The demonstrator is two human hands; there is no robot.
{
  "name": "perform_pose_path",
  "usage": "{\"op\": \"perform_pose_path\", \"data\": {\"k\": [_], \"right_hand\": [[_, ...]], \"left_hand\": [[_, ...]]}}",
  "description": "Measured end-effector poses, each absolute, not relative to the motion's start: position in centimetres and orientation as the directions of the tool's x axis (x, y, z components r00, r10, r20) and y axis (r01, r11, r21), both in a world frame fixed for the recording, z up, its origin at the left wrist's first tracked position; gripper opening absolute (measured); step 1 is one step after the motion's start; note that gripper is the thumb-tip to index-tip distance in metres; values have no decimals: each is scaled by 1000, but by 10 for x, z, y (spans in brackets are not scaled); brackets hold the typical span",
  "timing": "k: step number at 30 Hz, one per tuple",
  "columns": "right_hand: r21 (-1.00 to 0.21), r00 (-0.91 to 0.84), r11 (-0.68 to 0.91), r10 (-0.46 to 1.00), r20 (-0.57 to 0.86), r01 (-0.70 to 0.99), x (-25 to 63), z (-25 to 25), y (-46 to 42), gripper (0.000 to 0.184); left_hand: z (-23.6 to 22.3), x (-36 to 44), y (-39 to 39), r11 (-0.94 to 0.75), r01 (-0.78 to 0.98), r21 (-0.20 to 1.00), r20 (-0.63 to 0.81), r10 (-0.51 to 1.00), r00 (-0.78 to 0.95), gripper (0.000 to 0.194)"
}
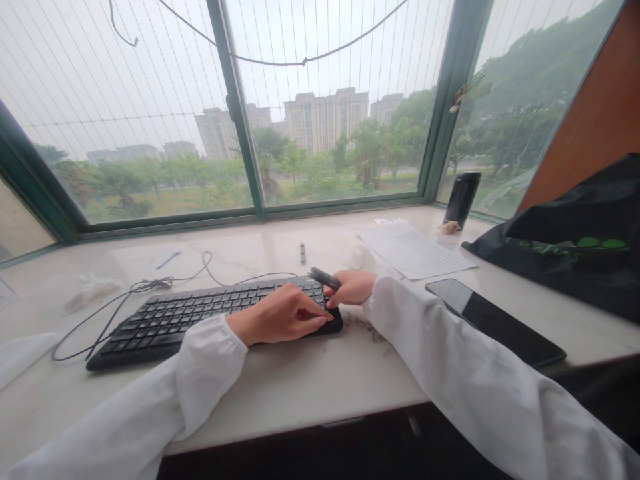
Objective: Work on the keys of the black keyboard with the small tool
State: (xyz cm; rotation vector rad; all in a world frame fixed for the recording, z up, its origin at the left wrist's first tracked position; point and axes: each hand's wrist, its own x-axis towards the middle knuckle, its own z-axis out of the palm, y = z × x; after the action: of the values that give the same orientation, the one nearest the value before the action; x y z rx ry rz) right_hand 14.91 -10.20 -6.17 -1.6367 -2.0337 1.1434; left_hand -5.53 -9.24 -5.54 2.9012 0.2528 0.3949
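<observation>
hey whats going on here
A person in white sleeves has both hands at a black computer keyboard. The right hand holds a dark tool, apparently a small brush, over the right end; the left hand has its fingers at the lower right corner. A cable lies partly bunched behind.

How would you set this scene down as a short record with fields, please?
Left hand: at the right end of the black keyboard; grip unclear
Right hand: holding a dark brush-like tool over the keyboard
Surface: pale counter
Right side: dark-screened device, printed sheet
Backdrop: window
</observation>
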Motion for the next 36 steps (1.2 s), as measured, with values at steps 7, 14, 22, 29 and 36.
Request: {"op": "perform_pose_path", "data": {"k": [7, 14, 22, 29, 36], "right_hand": [[-791, -306, -43, 908, -285, 610, 152, -72, -97, 27], [-757, -305, 6, 917, -256, 653, 150, -67, -99, 24], [-631, -367, 208, 921, -133, 748, 147, -51, -111, 19], [-621, -359, 211, 925, -123, 755, 149, -55, -108, 20], [-579, -339, 201, 930, -141, 790, 147, -50, -112, 21]], "left_hand": [[-56, -55, -89, -944, 143, 297, 210, 210, 955, 29], [-55, -55, -90, -947, 157, 279, 206, 219, 954, 28], [-56, -55, -91, -949, 171, 265, 229, 234, 945, 28], [-55, -55, -92, -964, 163, 211, 234, 211, 949, 27], [-52, -58, -95, -994, 104, 33, 280, 109, 954, 26]]}}
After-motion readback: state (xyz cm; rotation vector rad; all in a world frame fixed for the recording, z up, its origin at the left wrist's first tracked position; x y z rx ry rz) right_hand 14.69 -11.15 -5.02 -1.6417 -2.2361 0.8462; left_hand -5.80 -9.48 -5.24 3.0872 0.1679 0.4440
